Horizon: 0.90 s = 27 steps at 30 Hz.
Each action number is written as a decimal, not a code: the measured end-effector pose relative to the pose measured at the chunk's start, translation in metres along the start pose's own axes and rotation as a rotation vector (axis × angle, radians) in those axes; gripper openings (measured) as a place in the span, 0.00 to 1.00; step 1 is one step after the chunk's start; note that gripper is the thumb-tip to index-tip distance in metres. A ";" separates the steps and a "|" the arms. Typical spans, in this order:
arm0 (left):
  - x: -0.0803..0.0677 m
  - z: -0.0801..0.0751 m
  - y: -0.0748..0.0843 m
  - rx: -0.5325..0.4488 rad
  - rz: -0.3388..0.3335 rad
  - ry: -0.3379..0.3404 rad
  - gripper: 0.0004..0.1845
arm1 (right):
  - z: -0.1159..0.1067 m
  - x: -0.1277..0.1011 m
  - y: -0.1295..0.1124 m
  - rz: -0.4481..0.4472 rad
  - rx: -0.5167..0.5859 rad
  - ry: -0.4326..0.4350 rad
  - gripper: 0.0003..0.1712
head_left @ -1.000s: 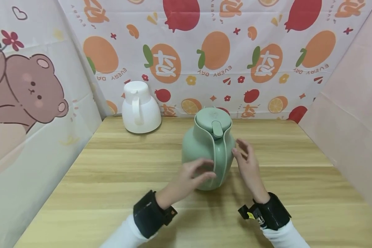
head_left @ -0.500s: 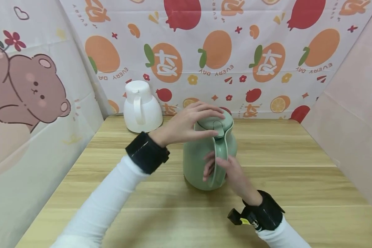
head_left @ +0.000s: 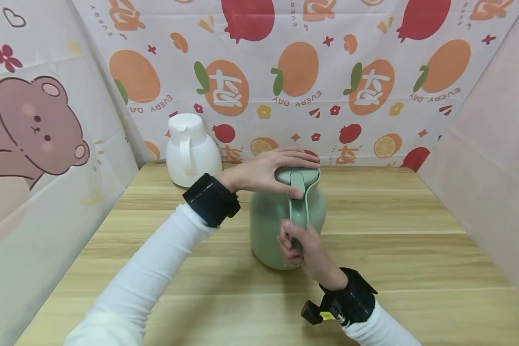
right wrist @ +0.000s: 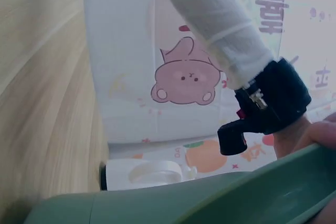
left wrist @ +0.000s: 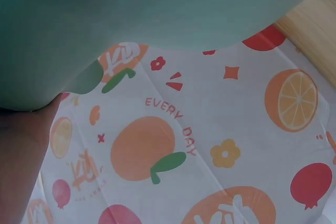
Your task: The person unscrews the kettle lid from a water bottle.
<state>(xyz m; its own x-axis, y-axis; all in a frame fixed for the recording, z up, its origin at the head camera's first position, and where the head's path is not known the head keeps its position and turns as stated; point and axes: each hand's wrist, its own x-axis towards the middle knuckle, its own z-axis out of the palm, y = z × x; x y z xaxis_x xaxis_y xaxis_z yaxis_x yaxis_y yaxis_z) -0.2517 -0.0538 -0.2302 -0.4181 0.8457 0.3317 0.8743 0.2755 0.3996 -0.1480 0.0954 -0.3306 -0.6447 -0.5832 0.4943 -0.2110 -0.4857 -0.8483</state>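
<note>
A sage-green thermos jug (head_left: 265, 230) stands upright on the table in the head view, its handle towards me. My left hand (head_left: 270, 170) grips the jug's lid (head_left: 283, 175) from the left, fingers along the far edge and thumb by the lid's lever (head_left: 297, 180). Lower down, my right hand (head_left: 304, 247) grips the handle (head_left: 300, 214), fingers curled through it and thumb on top. The green jug body (left wrist: 157, 9) fills the top of the left wrist view. In the right wrist view the green handle (right wrist: 283, 184) runs across the lower right.
A white jug (head_left: 194, 156) with its own handle stands at the table's back left corner. Behind it rises a fruit-printed cloth (head_left: 259, 86); a bear-printed cloth (head_left: 39, 125) hangs on the left and a pale one (head_left: 493, 158) on the right. Bare wooden table (head_left: 398, 230) lies right of the green jug.
My left hand has risen from beside the handle onto the lid and settled there. My right hand has moved left from the jug's side and closed round the handle. The green jug stays standing.
</note>
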 end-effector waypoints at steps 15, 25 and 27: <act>-0.002 0.004 0.008 -0.025 -0.089 0.055 0.33 | 0.002 -0.005 0.003 -0.032 -0.062 0.107 0.18; 0.000 0.012 0.022 0.044 -0.200 0.123 0.33 | 0.012 -0.004 0.003 -0.032 -0.181 0.203 0.19; 0.000 0.013 0.027 0.076 -0.234 0.145 0.34 | 0.012 -0.003 0.004 -0.029 -0.183 0.197 0.19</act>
<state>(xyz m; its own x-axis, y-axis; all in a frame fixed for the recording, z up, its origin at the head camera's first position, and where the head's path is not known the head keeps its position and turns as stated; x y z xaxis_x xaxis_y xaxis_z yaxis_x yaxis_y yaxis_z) -0.2247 -0.0407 -0.2304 -0.6365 0.6826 0.3589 0.7638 0.4935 0.4160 -0.1379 0.0870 -0.3334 -0.7633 -0.4241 0.4874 -0.3491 -0.3640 -0.8635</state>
